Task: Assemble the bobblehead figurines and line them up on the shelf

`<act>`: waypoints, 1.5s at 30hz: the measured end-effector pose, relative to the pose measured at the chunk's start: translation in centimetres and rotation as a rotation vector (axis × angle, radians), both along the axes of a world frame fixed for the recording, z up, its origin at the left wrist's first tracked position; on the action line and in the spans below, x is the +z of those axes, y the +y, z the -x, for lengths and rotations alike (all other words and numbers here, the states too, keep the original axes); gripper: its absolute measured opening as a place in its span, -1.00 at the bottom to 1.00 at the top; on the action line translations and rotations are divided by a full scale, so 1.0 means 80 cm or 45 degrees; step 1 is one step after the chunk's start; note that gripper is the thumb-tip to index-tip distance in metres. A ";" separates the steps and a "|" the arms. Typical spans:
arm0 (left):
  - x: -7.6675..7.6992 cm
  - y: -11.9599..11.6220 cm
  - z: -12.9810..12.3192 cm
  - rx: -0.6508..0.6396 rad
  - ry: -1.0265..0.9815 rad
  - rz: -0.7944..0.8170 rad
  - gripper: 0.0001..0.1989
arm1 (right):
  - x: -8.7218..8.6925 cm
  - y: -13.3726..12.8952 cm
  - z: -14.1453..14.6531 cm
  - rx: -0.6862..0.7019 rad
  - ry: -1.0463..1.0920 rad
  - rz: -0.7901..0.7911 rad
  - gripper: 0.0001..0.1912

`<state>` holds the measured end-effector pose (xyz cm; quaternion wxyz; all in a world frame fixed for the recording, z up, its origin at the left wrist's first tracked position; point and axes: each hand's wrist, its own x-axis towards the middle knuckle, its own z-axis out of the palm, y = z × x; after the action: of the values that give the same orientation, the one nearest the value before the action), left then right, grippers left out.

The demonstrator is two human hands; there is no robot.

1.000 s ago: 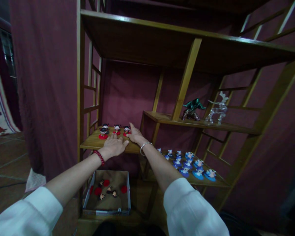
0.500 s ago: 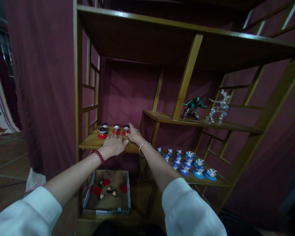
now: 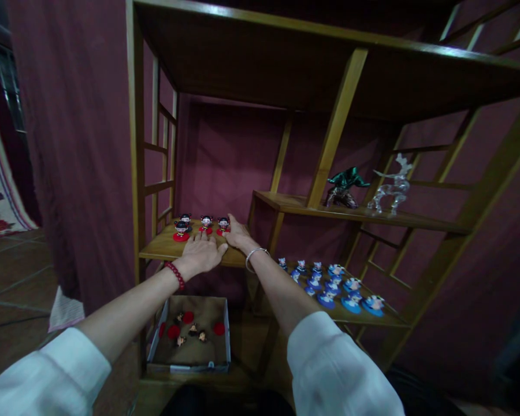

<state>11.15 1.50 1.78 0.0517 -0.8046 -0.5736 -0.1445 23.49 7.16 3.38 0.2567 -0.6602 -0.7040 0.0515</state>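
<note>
My right hand (image 3: 239, 236) is at the right end of a short row of small dolls on the left wooden shelf (image 3: 160, 247). Its thumb and finger are closed around the edge of a black-haired doll figurine (image 3: 223, 224) on a red round base. My left hand (image 3: 203, 254) lies palm down at the shelf's front edge, fingers stretched out and holding nothing. Just beyond its fingertips stands a similar doll (image 3: 206, 223). Farther left are a front doll (image 3: 181, 231) on a red base and another doll (image 3: 185, 219) partly behind it.
Below the shelf sits an open box (image 3: 219, 358) with red discs and several loose doll pieces. Blue-based figurines (image 3: 329, 297) stand in rows on the lower right shelf. A green-and-bronze figure (image 3: 344, 188) and a clear deer (image 3: 392, 188) occupy the raised shelf.
The view has shifted slightly. Both hands keep nearly the same places, the right one at the rightmost doll and the left one flat on the shelf edge.
</note>
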 end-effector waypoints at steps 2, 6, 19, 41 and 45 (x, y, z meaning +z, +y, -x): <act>0.000 0.000 0.000 0.002 0.003 -0.003 -0.35 | 0.000 0.001 0.000 -0.002 0.003 0.005 -0.23; -0.001 0.000 0.000 0.012 0.000 -0.027 -0.36 | -0.001 0.003 0.000 0.001 -0.014 0.008 -0.23; -0.015 -0.019 0.003 -0.158 -0.233 -0.452 -0.64 | -0.006 0.010 -0.002 -0.026 0.066 -0.001 -0.22; -0.077 -0.070 0.020 -0.964 -0.056 -0.528 -0.78 | -0.002 -0.001 0.006 -0.085 0.141 0.007 -0.27; -0.082 -0.068 0.022 -0.919 -0.013 -0.482 -0.79 | -0.004 -0.001 0.006 -0.085 0.124 -0.006 -0.31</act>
<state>9.42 -3.90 -4.80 0.1420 -0.9298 -0.2180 -0.2605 22.97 7.10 3.07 0.2939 -0.6793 -0.6685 0.0733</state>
